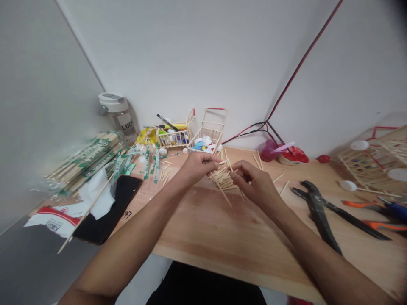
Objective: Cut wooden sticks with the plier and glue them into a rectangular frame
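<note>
On my head-camera feed, the loose pile of cut wooden sticks (222, 180) lies on the bench (222, 237) directly between both hands, so I read everything from it. The left hand (197, 166) reaches in from the pile's left and the right hand (256, 186) from its right, and neither is clearly nearer. The left fingers (214, 159) curl just above the pile's far left edge, while the right fingers (234, 168) curl above its far right edge. Both sets are bent and drawn toward each other, not spread, but I cannot tell whether either is gripping a stick. The pile has no tidy long axis, as its sticks cross at mixed angles. One longer stick (221, 190) runs diagonally from below the left fingers toward the near right, passing in front of the pile. Behind the pile stand two small stick-built frames (211, 127), and to its right lie black-handled pliers (316, 207). To its left are a wrapped bundle of wooden skewers (84, 163) and a black pouch (108, 209), which I cannot identify with certainty.
</note>
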Demonstrator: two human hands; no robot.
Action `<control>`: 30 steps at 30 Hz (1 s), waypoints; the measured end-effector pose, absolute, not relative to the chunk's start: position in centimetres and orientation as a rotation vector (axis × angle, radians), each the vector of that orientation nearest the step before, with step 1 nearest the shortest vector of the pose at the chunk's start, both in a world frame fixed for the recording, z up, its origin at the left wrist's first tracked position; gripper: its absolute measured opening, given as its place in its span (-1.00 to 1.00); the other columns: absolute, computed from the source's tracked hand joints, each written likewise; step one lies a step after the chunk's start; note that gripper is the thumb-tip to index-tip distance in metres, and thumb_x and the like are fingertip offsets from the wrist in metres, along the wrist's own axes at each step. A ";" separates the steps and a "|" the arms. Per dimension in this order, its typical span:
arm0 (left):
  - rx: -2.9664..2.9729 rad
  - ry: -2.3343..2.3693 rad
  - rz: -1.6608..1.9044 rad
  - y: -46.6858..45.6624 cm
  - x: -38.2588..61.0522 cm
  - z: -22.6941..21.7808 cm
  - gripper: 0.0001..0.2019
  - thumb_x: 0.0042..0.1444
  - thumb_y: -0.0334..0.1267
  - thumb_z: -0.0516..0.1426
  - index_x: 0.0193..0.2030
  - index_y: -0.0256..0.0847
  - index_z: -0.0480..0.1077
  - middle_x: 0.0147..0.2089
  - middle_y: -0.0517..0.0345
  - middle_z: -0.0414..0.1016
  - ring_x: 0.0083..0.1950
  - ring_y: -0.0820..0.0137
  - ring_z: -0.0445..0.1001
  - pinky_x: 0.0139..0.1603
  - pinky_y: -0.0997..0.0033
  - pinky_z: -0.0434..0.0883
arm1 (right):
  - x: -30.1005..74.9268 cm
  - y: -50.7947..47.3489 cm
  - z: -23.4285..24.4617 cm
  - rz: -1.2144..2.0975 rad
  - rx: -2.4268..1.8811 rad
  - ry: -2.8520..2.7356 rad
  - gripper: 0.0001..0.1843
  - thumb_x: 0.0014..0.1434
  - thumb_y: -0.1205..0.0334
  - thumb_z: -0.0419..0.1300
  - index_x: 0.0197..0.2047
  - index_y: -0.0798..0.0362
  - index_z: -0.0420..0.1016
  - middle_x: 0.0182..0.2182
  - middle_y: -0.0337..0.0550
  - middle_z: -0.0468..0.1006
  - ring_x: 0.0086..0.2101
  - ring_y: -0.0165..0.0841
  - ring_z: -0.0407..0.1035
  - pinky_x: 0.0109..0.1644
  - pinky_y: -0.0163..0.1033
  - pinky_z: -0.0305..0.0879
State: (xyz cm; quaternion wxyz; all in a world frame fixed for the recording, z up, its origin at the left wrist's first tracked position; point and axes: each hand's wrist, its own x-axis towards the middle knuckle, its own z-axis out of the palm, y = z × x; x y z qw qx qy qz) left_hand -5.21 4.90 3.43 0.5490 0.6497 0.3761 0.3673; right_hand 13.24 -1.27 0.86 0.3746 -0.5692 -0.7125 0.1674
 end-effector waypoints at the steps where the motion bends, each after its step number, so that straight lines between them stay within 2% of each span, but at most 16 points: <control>1: 1.537 0.888 0.871 4.9 -5.2 3.4 -0.83 -0.02 -0.41 0.17 -0.29 -0.38 0.55 -0.51 0.17 0.45 -0.52 0.57 0.31 -0.51 0.57 0.27 | 13.2 -1.3 0.9 0.429 -1.457 -1.823 -0.90 0.21 0.17 0.12 -0.24 -0.01 0.39 -0.61 -0.40 0.24 -0.57 -0.46 0.14 -0.45 -0.35 0.06; 30: 1.554 0.898 0.887 5.0 -5.2 3.0 -0.83 -0.03 -0.39 0.17 -0.29 -0.35 0.56 -0.54 0.21 0.43 -0.54 0.57 0.30 -0.52 0.57 0.25 | 13.2 -1.3 0.8 0.474 -1.461 -1.795 -0.91 0.20 0.18 0.12 -0.26 0.00 0.39 -0.61 -0.39 0.25 -0.56 -0.47 0.13 -0.45 -0.35 0.06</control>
